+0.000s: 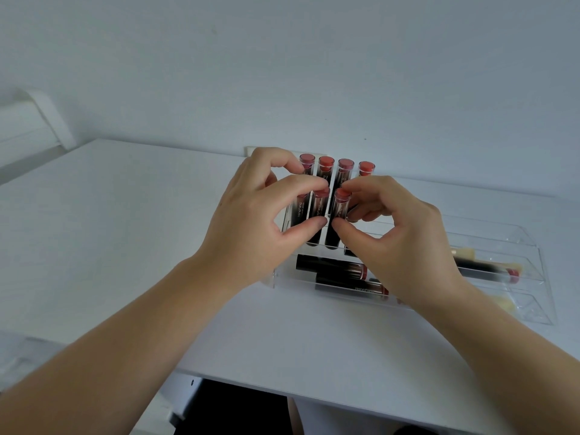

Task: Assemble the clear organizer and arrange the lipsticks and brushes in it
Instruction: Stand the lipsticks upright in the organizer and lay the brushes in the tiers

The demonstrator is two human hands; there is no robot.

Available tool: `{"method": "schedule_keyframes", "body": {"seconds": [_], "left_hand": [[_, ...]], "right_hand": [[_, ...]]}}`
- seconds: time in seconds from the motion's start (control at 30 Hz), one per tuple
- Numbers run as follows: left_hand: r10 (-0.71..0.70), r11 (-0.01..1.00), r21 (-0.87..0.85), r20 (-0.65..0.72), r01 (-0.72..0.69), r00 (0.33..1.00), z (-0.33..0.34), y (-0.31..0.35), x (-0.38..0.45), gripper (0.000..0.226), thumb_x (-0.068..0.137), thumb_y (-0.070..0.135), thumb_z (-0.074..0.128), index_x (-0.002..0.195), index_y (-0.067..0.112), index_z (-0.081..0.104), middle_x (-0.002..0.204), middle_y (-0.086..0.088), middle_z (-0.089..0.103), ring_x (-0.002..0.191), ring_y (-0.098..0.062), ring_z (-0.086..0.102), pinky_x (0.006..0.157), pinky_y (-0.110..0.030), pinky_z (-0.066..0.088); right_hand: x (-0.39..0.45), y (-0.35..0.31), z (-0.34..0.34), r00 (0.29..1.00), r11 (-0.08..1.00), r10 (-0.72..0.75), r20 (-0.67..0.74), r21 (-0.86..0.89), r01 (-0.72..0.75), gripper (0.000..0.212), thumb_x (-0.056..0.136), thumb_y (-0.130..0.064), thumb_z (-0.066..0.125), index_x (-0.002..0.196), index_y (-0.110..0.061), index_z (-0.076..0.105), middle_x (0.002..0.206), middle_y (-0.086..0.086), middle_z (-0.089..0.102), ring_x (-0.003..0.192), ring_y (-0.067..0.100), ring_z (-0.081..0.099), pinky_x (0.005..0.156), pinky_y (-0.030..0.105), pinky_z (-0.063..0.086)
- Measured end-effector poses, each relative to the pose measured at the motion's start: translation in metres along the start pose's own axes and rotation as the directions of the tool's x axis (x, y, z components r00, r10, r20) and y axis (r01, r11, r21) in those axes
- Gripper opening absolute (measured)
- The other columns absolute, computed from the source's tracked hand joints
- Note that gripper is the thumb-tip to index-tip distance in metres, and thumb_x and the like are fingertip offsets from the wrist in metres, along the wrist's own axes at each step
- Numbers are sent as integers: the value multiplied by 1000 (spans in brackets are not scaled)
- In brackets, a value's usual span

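A: What are the hands doing?
B: The left hand [251, 221] pinches one upright lipstick [318, 215] between thumb and forefinger; the right hand [398, 233] pinches the neighbouring lipstick [337, 215] the same way.
A: And where do those stand?
B: In the left slots of the clear organizer [533, 277] on the white table [125, 230], four more upright behind. Others lie flat nearer; brushes [470, 262] lie to the right.

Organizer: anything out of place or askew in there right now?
Mostly tidy: lipsticks stand upright in the grid, where both hands, left and right, are working. What stands out is several lipsticks lying flat in the organizer's front tray, stacked at slight angles. Nothing looks spilled or broken.
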State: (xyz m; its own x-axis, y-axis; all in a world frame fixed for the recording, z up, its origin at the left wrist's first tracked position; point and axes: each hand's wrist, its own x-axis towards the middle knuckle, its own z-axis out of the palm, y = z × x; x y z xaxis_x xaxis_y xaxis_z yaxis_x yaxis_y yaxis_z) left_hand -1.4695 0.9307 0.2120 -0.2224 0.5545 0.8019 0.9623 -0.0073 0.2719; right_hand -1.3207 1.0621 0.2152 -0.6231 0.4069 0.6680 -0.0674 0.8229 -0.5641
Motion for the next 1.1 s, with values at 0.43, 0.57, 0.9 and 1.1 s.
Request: {"method": "schedule_keyframes", "body": {"seconds": [0.43, 0.57, 0.9, 1.1], "left_hand": [[-35, 999, 8, 7, 35, 999, 0, 1, 3, 34, 83, 33, 79, 111, 14, 77, 117, -13, 58, 82, -25, 51, 79, -44, 50], [-21, 999, 27, -8, 21, 1000, 1, -1, 3, 31, 82, 30, 81, 108, 14, 78, 115, -13, 60, 81, -26, 51, 77, -40, 49], [10, 999, 38, -39, -9, 999, 4, -2, 5, 29, 80, 28, 84, 105, 14, 80, 112, -13, 62, 79, -24, 49, 76, -34, 46], [14, 999, 35, -44, -13, 999, 5, -3, 4, 29, 82, 30, 81, 106, 14, 80, 112, -14, 62, 79, -26, 50, 75, -38, 48]], "right_hand": [[0, -3, -1, 1000, 1000, 4, 4, -12, -4, 33, 82, -11, 78, 110, -25, 66, 90, -8, 71, 85, 11, 67, 79, 16, 50], [0, -2, -1, 1000, 1000, -4, 0, -13, 4, 33, 82, -9, 77, 109, -24, 67, 89, -8, 71, 84, 11, 67, 78, 13, 49], [1, -1, 0, 1000, 1000, -4, -3, -11, 4, 33, 81, -9, 78, 108, -25, 67, 88, -10, 70, 84, 10, 67, 78, 10, 46], [0, -1, -1, 1000, 1000, -2, -5, -11, 2, 33, 81, -10, 78, 108, -26, 67, 89, -11, 71, 85, 9, 67, 78, 9, 47]]}}
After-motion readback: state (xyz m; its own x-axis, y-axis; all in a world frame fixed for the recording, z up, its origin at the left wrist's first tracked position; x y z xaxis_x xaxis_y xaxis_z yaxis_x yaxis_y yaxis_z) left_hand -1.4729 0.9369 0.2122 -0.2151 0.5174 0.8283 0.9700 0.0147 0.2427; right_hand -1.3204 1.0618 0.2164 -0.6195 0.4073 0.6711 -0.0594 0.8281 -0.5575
